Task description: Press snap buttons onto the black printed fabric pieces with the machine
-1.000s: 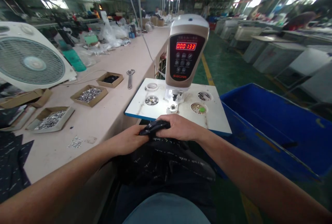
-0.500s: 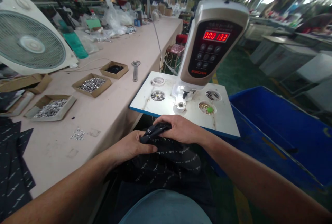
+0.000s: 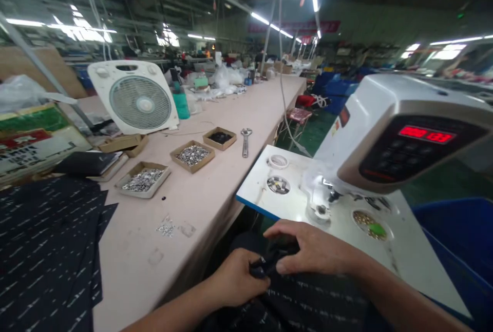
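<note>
A dark cloth with small white lettering [image 3: 308,296] lies gathered over my lap, with a bunched edge raised between my hands. My left hand [image 3: 236,278] pinches that edge between thumb and fingers. Close by on the right, my right hand [image 3: 318,247] curls round the same bunch, thumb and fingers on either side of it; part of the grip is hidden in the folds. Just beyond my hands stands a snap-fastening machine [image 3: 385,132] with a lit red counter. Its small metal die [image 3: 321,211] sits above the white machine table [image 3: 292,203].
On the long table [image 3: 215,203] at left are boxes of metal fasteners [image 3: 192,155], a box of black parts [image 3: 220,137], an adjustable wrench [image 3: 245,142], a fan [image 3: 140,103] and stacked printed cloth [image 3: 46,250]. A blue bin [image 3: 462,229] stands at right.
My view has swung left and up, so the machine and table sit further right and lower. Both hands keep the cloth; the right hand's fingers look more spread than before.
</note>
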`<state>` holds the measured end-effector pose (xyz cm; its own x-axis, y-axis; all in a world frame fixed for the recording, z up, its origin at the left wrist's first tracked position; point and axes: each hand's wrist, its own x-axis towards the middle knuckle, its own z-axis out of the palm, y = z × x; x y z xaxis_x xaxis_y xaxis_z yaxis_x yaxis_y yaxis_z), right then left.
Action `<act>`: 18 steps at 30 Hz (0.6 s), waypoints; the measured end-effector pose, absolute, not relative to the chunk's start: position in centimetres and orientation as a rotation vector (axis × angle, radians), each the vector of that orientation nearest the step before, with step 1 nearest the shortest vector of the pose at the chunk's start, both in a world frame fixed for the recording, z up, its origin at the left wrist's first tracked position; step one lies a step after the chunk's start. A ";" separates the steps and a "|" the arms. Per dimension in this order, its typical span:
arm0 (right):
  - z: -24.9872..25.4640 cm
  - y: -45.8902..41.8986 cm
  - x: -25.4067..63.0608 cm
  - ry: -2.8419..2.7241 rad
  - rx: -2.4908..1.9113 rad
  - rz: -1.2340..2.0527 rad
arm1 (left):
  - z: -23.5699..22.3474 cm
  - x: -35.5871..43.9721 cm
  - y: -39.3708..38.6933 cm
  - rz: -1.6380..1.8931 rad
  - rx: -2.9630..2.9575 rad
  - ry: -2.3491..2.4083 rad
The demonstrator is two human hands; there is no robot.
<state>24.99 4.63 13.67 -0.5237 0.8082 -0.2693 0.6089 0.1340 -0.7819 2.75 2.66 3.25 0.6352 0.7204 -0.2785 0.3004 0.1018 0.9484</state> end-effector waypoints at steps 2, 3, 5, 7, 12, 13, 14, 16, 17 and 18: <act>14.1 6.1 23.4 -2.173 -1.378 1.304 | 1.9 2.8 2.6 0.372 1.690 0.944; 14.2 7.0 22.2 -2.144 -1.370 1.298 | 1.3 2.9 2.7 0.355 1.781 0.945; 14.1 8.8 19.4 -2.075 -1.360 1.281 | 0.4 3.1 3.0 0.275 1.919 0.925; 13.6 10.9 16.3 -2.038 -1.356 1.217 | -0.4 3.6 3.5 0.095 2.069 0.900; 11.7 15.8 9.1 -2.127 -1.275 1.084 | -2.4 5.5 4.8 -0.283 2.321 0.787; 11.1 16.6 7.7 -2.161 -1.248 1.081 | -2.8 5.9 4.9 -0.293 2.313 0.769; 10.4 17.2 6.4 -2.200 -1.216 1.082 | -3.2 6.2 5.0 -0.301 2.305 0.748; 8.9 18.3 3.9 -2.277 -1.155 1.090 | -4.0 6.6 5.0 -0.316 2.303 0.694; 8.0 18.6 2.9 -2.316 -1.129 1.090 | -4.4 6.7 4.9 -0.282 2.286 0.670; 7.3 18.9 2.0 -2.354 -1.109 1.084 | -4.8 6.8 4.8 -0.212 2.254 0.655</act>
<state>2.04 18.88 7.26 -0.6467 0.7621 -0.0302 0.5186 0.4103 -0.7501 6.80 4.82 -4.83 0.8542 0.3903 -0.3435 0.5176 -0.5756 0.6331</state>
